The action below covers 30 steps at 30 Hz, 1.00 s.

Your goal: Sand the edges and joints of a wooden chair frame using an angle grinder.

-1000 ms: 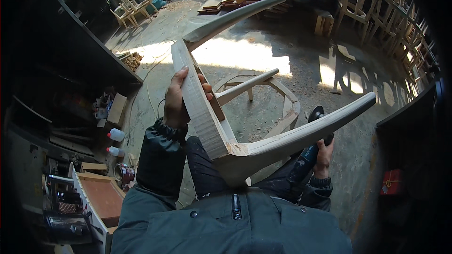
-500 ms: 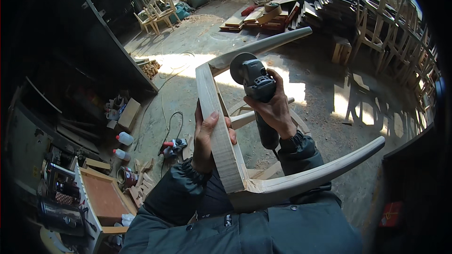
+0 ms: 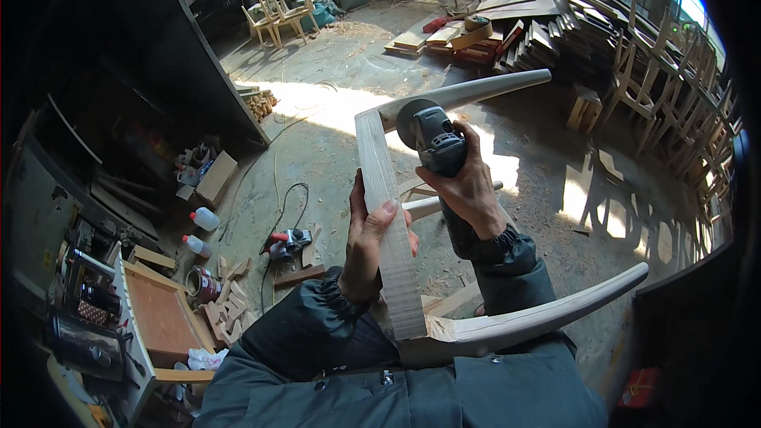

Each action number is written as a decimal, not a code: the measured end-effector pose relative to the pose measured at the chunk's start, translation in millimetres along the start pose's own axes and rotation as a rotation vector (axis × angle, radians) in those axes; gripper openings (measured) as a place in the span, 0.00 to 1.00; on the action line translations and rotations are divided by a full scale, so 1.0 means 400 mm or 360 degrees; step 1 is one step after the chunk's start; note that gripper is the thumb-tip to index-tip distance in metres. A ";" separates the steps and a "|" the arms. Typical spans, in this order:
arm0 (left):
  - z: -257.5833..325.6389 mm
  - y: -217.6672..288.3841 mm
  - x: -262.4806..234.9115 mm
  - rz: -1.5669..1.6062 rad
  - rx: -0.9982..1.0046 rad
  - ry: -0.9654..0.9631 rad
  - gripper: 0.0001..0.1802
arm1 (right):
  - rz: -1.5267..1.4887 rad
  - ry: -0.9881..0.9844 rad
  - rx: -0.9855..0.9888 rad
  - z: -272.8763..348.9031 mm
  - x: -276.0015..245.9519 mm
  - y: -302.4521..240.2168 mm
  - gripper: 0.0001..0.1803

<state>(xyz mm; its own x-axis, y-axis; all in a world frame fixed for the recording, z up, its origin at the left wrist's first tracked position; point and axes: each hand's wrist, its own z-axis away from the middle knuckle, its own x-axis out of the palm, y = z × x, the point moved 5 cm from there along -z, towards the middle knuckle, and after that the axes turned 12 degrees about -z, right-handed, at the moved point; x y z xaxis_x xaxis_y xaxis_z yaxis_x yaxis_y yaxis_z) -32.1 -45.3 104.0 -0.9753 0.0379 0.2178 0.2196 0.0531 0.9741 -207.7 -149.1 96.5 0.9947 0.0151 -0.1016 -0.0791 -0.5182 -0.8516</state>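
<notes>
A pale wooden chair frame leans against my body, with a flat rail across it. From the rail's ends run a near curved leg and a far curved leg. My left hand is closed round the middle of the rail, thumb on its face. In my right hand is an angle grinder, fingers wrapped round its body. Its round disc is at the inner side of the far joint; whether it touches the wood I cannot tell. The inner rail side is partly hidden.
On the floor at left lie a red and grey power tool with a cord, wood offcuts, a paint tin and two white bottles. Stacked boards and piled chair frames stand at far right.
The view has shifted, and the chair frame's far end appears slightly lower and farther right. The grinder stays by the far joint, its disc turned a little; both hands keep their holds.
</notes>
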 end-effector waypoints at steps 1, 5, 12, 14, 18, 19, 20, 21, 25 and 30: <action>0.000 -0.002 -0.006 0.0041 -0.0024 -0.0052 0.40 | 0.0075 0.0020 0.0048 -0.004 -0.008 -0.009 0.52; 0.003 -0.005 0.002 0.0050 0.0005 -0.0051 0.44 | 0.0199 0.0186 0.0039 -0.008 -0.034 -0.025 0.51; 0.009 -0.009 0.010 0.0090 -0.0016 -0.0063 0.43 | -0.0138 -0.0013 0.0036 -0.033 -0.004 -0.046 0.54; 0.006 -0.013 0.008 -0.0023 0.0023 -0.0027 0.35 | -0.0087 -0.0018 0.0121 -0.041 0.003 -0.065 0.54; 0.003 -0.026 -0.002 0.0088 0.0021 -0.0028 0.41 | -0.0064 -0.0039 0.0140 -0.058 0.020 -0.073 0.54; 0.004 -0.025 0.001 0.0089 0.0004 -0.0039 0.41 | -0.0048 -0.0049 0.0185 -0.059 0.020 -0.076 0.53; 0.003 -0.026 0.003 0.0091 -0.0014 -0.0048 0.41 | -0.0043 -0.0044 0.0185 -0.061 0.017 -0.075 0.53; 0.004 -0.027 -0.001 0.0089 -0.0016 -0.0045 0.41 | 0.0028 -0.0051 0.0176 -0.061 0.022 -0.070 0.53; 0.003 -0.011 -0.004 0.0143 -0.0050 -0.0104 0.41 | 0.0273 0.0009 0.0111 -0.050 0.010 -0.057 0.52; 0.004 -0.024 0.002 0.0100 -0.0006 -0.0104 0.41 | 0.0402 0.0221 -0.0063 -0.027 -0.038 -0.054 0.52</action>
<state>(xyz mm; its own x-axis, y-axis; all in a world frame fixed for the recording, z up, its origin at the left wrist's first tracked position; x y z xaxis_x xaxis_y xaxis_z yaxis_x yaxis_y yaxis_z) -35.0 -44.2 94.8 -0.9557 0.1062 0.2744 0.2803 0.0450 0.9589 -220.4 -147.5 121.8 0.9435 -0.2344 -0.2340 -0.3254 -0.5238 -0.7872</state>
